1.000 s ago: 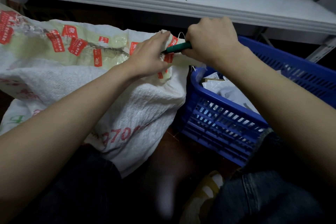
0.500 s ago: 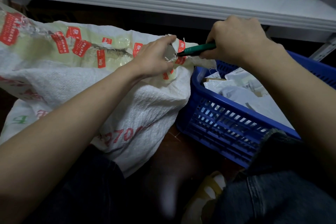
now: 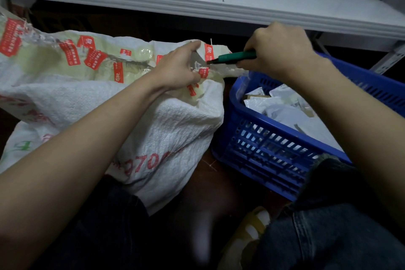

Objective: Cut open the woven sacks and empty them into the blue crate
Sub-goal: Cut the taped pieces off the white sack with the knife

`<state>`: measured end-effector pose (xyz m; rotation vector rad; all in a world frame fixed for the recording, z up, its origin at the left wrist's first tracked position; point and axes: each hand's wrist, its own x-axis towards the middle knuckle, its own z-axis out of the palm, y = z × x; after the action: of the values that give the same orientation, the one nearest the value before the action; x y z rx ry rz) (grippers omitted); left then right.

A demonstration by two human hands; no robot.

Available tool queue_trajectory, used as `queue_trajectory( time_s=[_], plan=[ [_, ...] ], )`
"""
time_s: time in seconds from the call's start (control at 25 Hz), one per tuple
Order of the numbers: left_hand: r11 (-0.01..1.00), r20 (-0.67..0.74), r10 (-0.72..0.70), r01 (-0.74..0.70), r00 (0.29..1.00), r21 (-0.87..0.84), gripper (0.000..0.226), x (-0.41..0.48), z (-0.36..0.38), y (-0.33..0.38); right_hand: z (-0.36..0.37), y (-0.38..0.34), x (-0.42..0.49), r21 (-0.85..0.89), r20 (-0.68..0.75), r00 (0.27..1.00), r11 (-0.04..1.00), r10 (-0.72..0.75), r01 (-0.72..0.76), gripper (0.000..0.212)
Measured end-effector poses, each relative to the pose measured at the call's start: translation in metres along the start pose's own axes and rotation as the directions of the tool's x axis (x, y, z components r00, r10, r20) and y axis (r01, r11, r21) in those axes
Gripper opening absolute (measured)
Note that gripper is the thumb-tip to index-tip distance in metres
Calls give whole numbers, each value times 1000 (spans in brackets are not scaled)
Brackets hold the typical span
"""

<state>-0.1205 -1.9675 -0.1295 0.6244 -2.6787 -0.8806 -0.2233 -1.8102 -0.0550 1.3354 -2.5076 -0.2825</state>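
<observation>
Plainly at the cutting step, with emptying of this one not yet begun. Working on one woven sack (image 3: 166, 129), slumped on its side just left of the blue crate (image 3: 274, 149) and touching its near corner, taped mouth turned toward the crate. Pinching the taped corner of that mouth with the left hand (image 3: 175, 68), fingers clamped on the fabric. Gripping a green cutter (image 3: 236, 56) in the right hand (image 3: 278, 48), fist closed round the handle, tip set at the tape right beside the left fingertips. Calls next for a draw of the blade along the taped seam, away from the pinching fingers, then a lift and tip of the mouth over the crate rim. Counting: probably two sacks, judging by a second white one (image 3: 19, 144) peeking out underneath at the lower left; one crate, partly filled with white packets (image 3: 280, 112), too heaped to number; one cutter; two hands. Above it all, one white counter (image 3: 263, 9).
</observation>
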Motion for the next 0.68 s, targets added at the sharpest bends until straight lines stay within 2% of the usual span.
queue_trajectory(
  time_s=[0.12, 0.2, 0.24, 0.28, 0.32, 0.4, 0.48, 0.56, 0.68],
  plan=[
    [995, 4, -47, 47, 999, -93, 84, 5, -3, -6, -1, 28, -7, 57, -6, 999, 997, 49, -48, 40],
    [987, 5, -40, 40, 999, -158, 83, 5, -3, -8, 5, 42, -9, 307, -14, 991, 944, 131, -120, 43],
    [987, -6, -14, 13, 1000, -160, 81, 4, -1, -6, 7, 42, -9, 504, 12, 983, 848, 184, -165, 42],
    [987, -30, 18, -22, 999, -158, 80, 2, 2, -3, 11, 39, -7, 678, 63, 972, 705, 226, -207, 38],
    [985, -58, 52, -61, 997, -163, 78, 1, 6, 1, 15, 32, -4, 785, 121, 962, 569, 246, -244, 34],
    [975, -86, 94, -109, 992, -196, 79, -3, 13, 8, 25, 16, 5, 871, 206, 952, 401, 228, -284, 28],
    [968, -78, 112, -127, 991, -217, 81, -8, 18, 14, 28, 1, 14, 916, 220, 953, 294, 207, -275, 21],
    [965, -55, 173, -180, 983, -192, 78, -16, 24, 19, 29, -7, 22, 931, 186, 960, 275, 209, -241, 21],
    [951, 57, 310, -309, 949, -34, 65, -27, 29, 19, 24, -19, 29, 940, 152, 974, 282, 166, -194, 20]
  ],
)
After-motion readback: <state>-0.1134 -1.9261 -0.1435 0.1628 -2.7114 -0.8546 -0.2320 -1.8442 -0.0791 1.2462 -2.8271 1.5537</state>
